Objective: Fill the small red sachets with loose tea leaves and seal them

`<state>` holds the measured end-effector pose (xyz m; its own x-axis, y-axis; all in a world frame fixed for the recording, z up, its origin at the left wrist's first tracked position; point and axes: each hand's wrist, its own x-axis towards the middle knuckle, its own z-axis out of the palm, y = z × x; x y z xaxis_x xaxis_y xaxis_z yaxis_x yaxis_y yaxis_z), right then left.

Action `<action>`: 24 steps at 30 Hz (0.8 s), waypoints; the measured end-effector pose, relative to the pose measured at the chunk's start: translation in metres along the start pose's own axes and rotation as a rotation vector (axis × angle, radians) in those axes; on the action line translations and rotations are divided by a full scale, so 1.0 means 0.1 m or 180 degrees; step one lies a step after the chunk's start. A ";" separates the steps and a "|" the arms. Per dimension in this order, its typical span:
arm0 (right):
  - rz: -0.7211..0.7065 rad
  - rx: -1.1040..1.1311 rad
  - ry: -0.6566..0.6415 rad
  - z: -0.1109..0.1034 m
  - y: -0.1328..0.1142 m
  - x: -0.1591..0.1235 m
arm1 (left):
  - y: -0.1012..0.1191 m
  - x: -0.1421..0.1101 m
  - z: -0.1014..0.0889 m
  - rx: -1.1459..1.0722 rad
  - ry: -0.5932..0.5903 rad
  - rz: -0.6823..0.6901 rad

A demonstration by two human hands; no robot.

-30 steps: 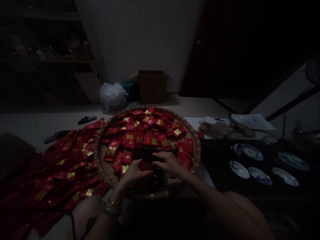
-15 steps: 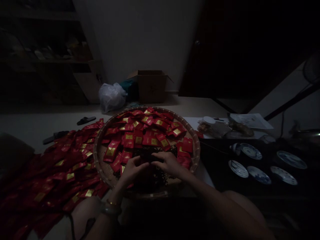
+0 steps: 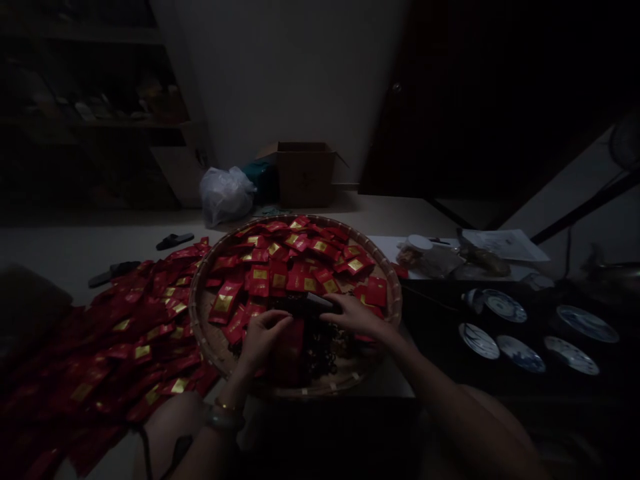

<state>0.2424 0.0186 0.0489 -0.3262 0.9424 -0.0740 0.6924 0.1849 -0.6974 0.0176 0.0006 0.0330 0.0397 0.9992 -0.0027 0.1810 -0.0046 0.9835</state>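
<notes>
Left hand (image 3: 260, 341): grip pinched at red packet (image 3: 291, 350), inside tray's (image 3: 197, 313) near side. Right hand (image 3: 354, 315): just drawn aside, leaving packet to left; grip closed on pale implement (image 3: 319, 302) (type unclear), above tray.

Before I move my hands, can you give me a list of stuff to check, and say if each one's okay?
1. Left hand is at the top of a red packet, fingers pinched: ok.
2. Right hand has hold of the grey tool: ok.
3. Packet is filled: cannot tell, it's too dark there.
4. No loose dark bits in the round tray: not ok, some lie beside the packet.
5. Patterned plates are apart from both hands: ok, they're off to the right.
6. Light is bright enough to see small things: not ok, it's very dim.
</notes>
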 end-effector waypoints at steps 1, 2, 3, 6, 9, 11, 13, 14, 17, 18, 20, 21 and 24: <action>0.0093 -0.0254 -0.0164 -0.01 0.08 0.00 | 0.00 0.00 0.00 0.0014 0.0056 -0.0021; 0.0166 -0.0486 -0.0309 -0.01 0.15 -0.01 | 0.00 -0.01 0.00 0.0030 0.0102 -0.0041; 0.0217 -0.0681 -0.0421 -0.01 0.21 -0.01 | 0.01 -0.02 0.00 0.0039 0.0152 -0.0038; 0.0212 -0.0968 -0.0440 0.05 0.26 -0.01 | 0.03 -0.05 0.01 0.0060 0.0287 0.0046; -0.0240 -0.0349 -0.0011 0.15 0.10 0.02 | 0.05 -0.08 0.02 0.0110 0.0292 0.0172; -0.0630 0.0349 0.0254 0.26 -0.07 0.04 | 0.05 -0.09 0.03 0.0145 0.0225 0.0294; -0.0767 0.0791 0.0462 0.37 -0.22 0.05 | 0.03 -0.09 0.04 0.0193 0.0134 0.0397; -0.0755 0.0926 0.0587 0.42 -0.27 0.05 | 0.03 -0.09 0.04 0.0217 0.0086 0.0423; -0.0707 0.1126 0.0896 0.51 -0.34 0.05 | 0.03 -0.09 0.03 0.0261 -0.0045 0.0416; -0.0720 0.1139 0.0931 0.51 -0.34 0.05 | 0.04 -0.08 0.03 0.0261 -0.0092 0.0409; -0.0712 0.1127 0.0908 0.48 -0.33 0.05 | 0.05 -0.08 0.02 0.0246 -0.0164 0.0396; -0.0671 0.1119 0.0883 0.46 -0.32 0.05 | 0.05 -0.07 0.01 0.0226 -0.0164 0.0382; -0.0521 0.1122 0.0766 0.43 -0.30 0.03 | 0.02 -0.05 0.00 0.0094 0.0027 0.0217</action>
<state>0.1927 0.0040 0.0393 -0.2255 0.9543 0.1961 0.3691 0.2699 -0.8893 0.0175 -0.0044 0.0355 0.0445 0.9968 0.0657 0.2070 -0.0735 0.9756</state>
